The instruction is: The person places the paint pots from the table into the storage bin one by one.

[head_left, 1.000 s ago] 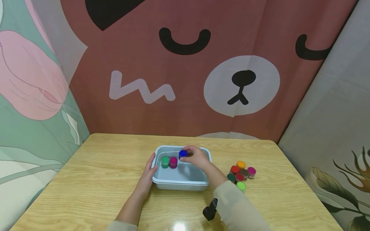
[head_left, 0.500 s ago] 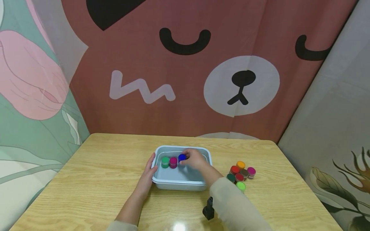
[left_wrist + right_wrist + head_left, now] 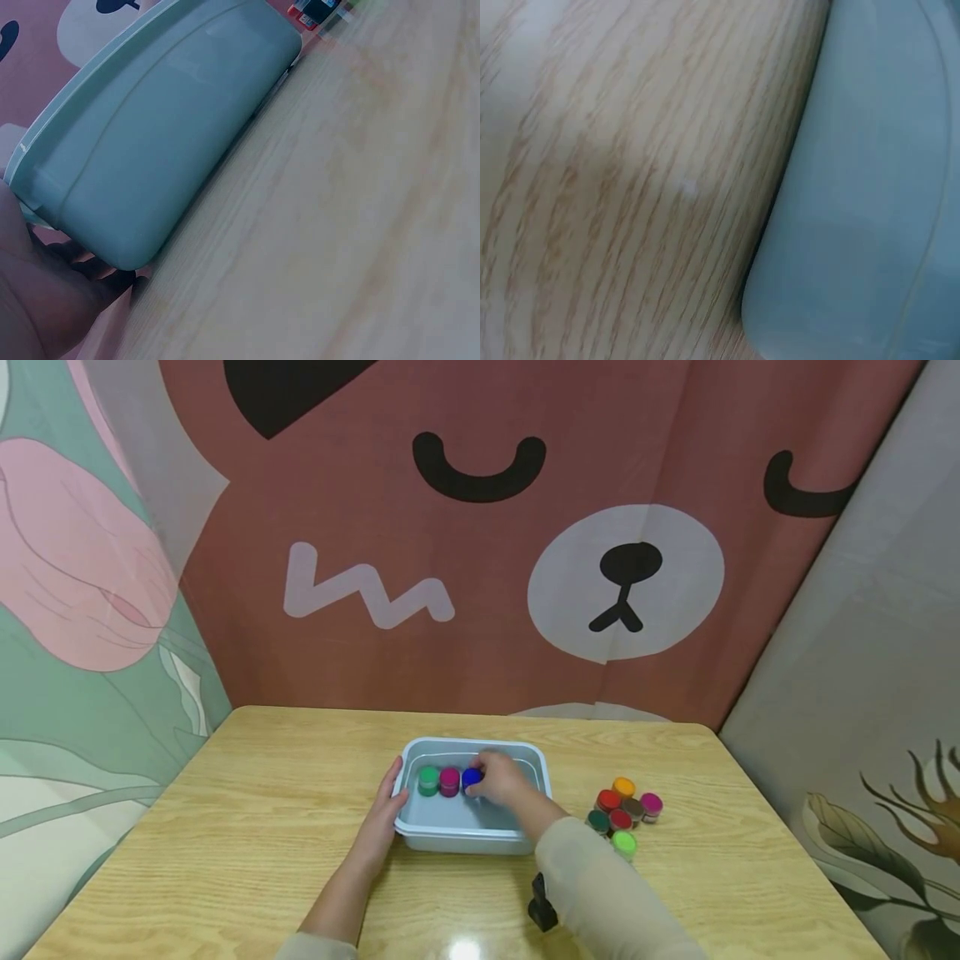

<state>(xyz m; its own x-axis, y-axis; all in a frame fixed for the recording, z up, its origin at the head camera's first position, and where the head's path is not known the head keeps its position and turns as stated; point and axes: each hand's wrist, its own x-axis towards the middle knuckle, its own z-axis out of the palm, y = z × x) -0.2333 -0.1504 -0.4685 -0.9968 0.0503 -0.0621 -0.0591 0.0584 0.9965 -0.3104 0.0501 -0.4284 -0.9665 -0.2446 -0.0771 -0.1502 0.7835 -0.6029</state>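
Note:
A pale blue plastic bin (image 3: pixel 465 843) stands on the wooden table, its outer wall filling much of both wrist views. My left hand (image 3: pixel 386 810) grips the bin's left end, thumb at the rim and fingers against the outside. Inside the bin, my right hand (image 3: pixel 504 779) pinches a small jar with a blue lid (image 3: pixel 470 776). Left of that jar, in one row, stand a magenta-lidded jar (image 3: pixel 449 782) and a green-lidded jar (image 3: pixel 428 781). In the right wrist view only the bin wall (image 3: pixel 855 210) and table show; the right hand's fingers are out of sight.
Right of the bin several small jars stand clustered, among them an orange-lidded jar (image 3: pixel 623 787), a magenta-lidded jar (image 3: pixel 651 805) and a lime-lidded jar (image 3: pixel 624 842). A black device (image 3: pixel 542 910) sits by my right sleeve. A bear-print curtain (image 3: pixel 480 568) hangs behind the table.
My right hand has lowered the blue-lidded jar toward the near side of the bin, into line with the other two jars. The left hand stays at the bin's end.

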